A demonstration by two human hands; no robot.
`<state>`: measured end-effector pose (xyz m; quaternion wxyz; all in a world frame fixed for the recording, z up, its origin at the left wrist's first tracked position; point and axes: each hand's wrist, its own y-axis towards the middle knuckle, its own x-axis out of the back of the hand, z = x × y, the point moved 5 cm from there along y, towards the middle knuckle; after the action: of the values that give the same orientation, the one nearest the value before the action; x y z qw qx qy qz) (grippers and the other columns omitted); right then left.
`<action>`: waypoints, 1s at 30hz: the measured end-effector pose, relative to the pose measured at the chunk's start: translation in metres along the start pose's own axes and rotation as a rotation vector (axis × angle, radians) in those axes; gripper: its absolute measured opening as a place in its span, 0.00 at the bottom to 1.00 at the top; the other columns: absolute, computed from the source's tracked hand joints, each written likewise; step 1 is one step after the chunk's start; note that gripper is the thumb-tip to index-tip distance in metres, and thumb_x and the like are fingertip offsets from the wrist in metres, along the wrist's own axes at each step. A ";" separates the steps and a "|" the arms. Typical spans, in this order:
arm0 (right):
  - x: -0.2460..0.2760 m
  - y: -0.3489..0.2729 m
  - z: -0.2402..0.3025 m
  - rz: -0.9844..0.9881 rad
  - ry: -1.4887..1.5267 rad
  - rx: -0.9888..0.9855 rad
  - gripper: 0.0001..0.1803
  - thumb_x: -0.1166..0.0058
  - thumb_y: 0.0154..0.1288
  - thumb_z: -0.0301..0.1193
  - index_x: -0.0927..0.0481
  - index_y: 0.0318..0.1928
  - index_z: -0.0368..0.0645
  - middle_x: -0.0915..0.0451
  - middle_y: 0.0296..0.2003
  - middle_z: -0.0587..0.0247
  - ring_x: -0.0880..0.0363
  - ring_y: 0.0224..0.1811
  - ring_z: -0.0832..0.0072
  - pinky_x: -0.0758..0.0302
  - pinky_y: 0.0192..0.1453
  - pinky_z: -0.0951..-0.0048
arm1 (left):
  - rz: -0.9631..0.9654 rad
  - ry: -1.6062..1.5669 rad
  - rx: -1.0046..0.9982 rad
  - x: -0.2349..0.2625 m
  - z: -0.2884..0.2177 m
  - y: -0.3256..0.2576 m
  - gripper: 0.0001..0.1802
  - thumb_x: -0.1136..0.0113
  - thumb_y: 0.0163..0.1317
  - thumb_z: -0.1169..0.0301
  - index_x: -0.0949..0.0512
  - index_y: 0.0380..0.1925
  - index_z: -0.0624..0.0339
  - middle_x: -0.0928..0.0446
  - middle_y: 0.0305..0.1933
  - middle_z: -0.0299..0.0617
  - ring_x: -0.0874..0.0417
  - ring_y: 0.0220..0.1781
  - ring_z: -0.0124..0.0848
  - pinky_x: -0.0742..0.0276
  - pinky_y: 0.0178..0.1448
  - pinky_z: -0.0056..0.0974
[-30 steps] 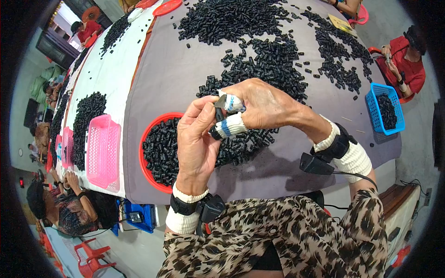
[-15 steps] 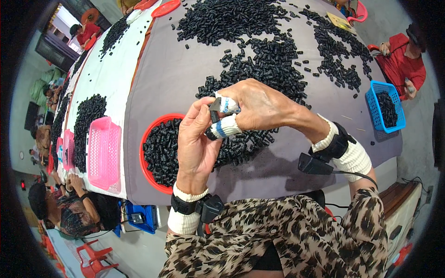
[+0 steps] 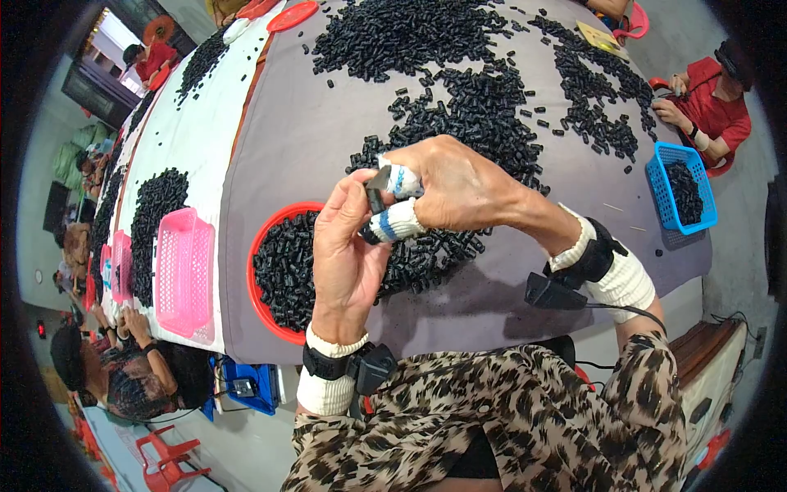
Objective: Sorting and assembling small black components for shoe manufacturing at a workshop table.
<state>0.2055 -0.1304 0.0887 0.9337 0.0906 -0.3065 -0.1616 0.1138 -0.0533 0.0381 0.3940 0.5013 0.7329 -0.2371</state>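
Note:
My left hand [image 3: 344, 254] is raised palm-up above a red round tray [image 3: 264, 305] full of small black plastic pieces. Its fingertips pinch one small black piece [image 3: 374, 202]. My right hand [image 3: 467, 189] meets it from the right. Its thumb and forefinger are wrapped in white cloth tape with blue stripes, and they grip a small grey blade-like tool [image 3: 379, 178] held against the piece. Both wrists wear white bands with black devices. Part of the tray is hidden behind my left hand.
A big heap of black pieces [image 3: 459, 90] covers the grey tablecloth beyond my hands. A pink basket [image 3: 184, 271] sits to the left and a blue basket [image 3: 680, 184] of pieces to the right. Other people sit around the table's edges.
Both hands stay together above the tray. My right fingers have shifted slightly on the black piece; otherwise nothing has moved.

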 end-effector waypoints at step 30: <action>-0.004 -0.001 -0.001 -0.039 0.048 -0.081 0.14 0.37 0.44 0.33 0.28 0.24 0.39 0.30 0.17 0.70 0.35 0.20 0.83 0.36 0.24 0.76 | 0.081 -0.034 -0.076 0.010 -0.014 -0.007 0.14 0.45 0.58 0.75 0.29 0.46 0.63 0.25 0.39 0.45 0.24 0.42 0.33 0.26 0.47 0.35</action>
<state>0.2024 -0.1300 0.0854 0.9403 0.0628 -0.2753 -0.1899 0.1008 -0.0397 0.0375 0.4346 0.5111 0.7137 -0.2013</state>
